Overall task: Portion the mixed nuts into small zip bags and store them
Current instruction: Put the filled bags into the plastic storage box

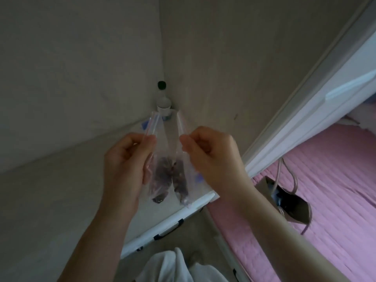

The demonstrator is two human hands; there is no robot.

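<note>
Head view: the left hand (126, 157) pinches the zip strip of the left bag (151, 129) between thumb and curled fingers. The right hand (209, 151) pinches the right bag (181, 127) the same way. Both bags hang over the white top (61, 190), in front of the corner bottle (163, 100). I cannot tell whether the zips are sealed. If they are open, a tilt could spill nuts (162, 171), and slick film may slip from so light a pinch. The bags are thin, clear and limp. The nuts are dark, lumpy and sagging into the bottom corners.
</note>
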